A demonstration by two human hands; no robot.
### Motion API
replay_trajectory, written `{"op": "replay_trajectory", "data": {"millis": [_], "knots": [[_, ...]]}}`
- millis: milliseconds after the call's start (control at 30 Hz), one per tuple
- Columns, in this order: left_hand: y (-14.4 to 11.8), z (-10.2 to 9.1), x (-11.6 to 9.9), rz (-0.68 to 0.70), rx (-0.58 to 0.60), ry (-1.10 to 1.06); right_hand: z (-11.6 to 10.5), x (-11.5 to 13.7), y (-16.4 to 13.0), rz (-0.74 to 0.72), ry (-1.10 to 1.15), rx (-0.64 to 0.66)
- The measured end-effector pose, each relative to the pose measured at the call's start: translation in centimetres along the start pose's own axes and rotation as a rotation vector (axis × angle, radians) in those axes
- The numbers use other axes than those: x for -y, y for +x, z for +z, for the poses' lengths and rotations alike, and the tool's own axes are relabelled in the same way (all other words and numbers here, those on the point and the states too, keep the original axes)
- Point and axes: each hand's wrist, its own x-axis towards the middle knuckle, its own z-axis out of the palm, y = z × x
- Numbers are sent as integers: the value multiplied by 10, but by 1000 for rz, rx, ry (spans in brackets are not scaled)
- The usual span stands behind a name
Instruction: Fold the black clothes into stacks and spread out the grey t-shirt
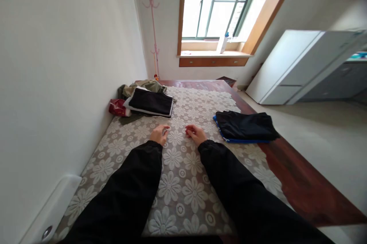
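My left hand [159, 134] rests over the flower-patterned lace tablecloth [172, 159], thumb and fingers curved and apart with nothing held. Opposite it, my right hand [196, 134] is loosely curled, its fingers apart and holding nothing that I can see. A gap of bare cloth separates the two hands. Beyond my left hand lies a folded black garment [150, 101] on a white-edged layer. To the right of my right hand sits another folded black garment [245, 125], with a blue one [248, 141] under it.
Behind the left pile are a crumpled olive garment [153, 85] and a red item [118, 107] by the wall. The wooden table edge [301, 171] runs along the right. A pink coat stand [154, 30], a window and a white fridge [286, 64] stand beyond.
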Motion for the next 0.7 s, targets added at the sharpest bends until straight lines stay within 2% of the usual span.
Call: {"op": "replay_trajectory", "data": {"millis": [133, 367, 500, 600, 700], "knots": [[7, 7, 4, 32, -7, 54, -7, -15, -1, -62, 10, 10], [85, -1, 2, 56, 47, 184, -14, -16, 6, -40, 86, -2], [107, -4, 2, 11, 84, 240, -14, -18, 7, -72, 72, 2], [115, -14, -3, -34, 79, 259, -13, -24, 6, -114, -3, 27], [122, -36, -17, -121, -3, 271, -13, -28, 7, -137, -52, 58]]}}
